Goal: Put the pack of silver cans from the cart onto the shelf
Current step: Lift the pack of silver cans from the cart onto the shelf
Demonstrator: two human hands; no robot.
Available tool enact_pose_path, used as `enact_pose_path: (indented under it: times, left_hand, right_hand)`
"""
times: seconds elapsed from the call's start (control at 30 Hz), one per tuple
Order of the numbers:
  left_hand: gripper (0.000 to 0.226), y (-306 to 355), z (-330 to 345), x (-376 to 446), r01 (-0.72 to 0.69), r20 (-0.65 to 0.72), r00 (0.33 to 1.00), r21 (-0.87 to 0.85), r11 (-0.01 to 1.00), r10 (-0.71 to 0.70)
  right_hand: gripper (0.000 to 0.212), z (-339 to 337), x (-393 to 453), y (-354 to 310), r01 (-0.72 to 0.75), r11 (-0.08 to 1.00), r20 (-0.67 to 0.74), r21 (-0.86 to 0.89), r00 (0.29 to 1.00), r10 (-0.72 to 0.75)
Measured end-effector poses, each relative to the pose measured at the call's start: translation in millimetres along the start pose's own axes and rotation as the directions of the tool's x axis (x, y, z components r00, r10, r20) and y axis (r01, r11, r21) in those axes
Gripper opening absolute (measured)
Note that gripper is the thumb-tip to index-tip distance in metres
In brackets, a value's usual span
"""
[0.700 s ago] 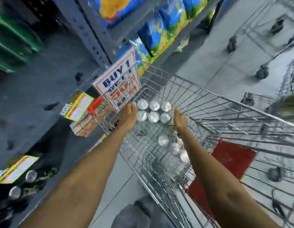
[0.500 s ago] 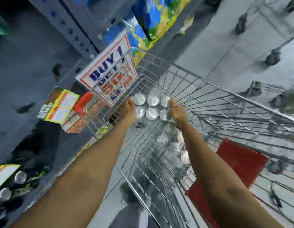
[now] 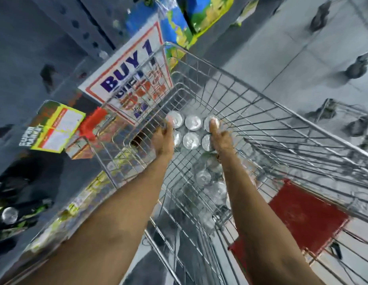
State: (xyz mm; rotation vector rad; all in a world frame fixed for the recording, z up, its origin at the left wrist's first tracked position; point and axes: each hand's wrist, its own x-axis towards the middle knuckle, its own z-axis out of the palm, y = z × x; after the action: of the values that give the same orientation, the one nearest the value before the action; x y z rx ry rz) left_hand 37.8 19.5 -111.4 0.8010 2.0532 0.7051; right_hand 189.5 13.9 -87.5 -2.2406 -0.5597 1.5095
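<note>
A pack of silver cans (image 3: 191, 131), seen from the top as two rows of three lids, sits low inside the wire cart (image 3: 261, 103) near its far end. My left hand (image 3: 163, 139) presses against the pack's left side. My right hand (image 3: 219, 136) grips its right side, thumb up on a lid. Both arms reach down into the cart. The dark shelf (image 3: 24, 68) stands to the left of the cart.
More silver cans (image 3: 210, 182) lie in the cart behind the pack, nearer me. A "BUY 1" sign (image 3: 125, 79) hangs on the shelf beside the cart. A red panel (image 3: 302, 219) is on the cart's near end. Other carts' wheels (image 3: 356, 66) stand at right.
My hands have closed in on the pack's two sides and the right thumb has come up onto a lid. The view has tilted and moved closer to the cart.
</note>
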Motion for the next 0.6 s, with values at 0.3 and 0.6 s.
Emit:
enact_pose_path:
  times: [0.3,0.6]
  left_hand:
    - [0.051,33.7,-24.2,-30.5,0.000,-0.050,0.999,-0.052,0.999,-0.002]
    - [0.062,104.7,-119.6,-86.2,-0.203,-0.170,0.965,0.008,0.979,0.202]
  right_hand:
    - [0.061,-13.8,-27.0,-7.0,0.056,0.992,-0.037,0.112,0.998,-0.052]
    - [0.070,-48.5,-124.7,-64.5,0.268,0.962,-0.054,-0.062,0.961,-0.271]
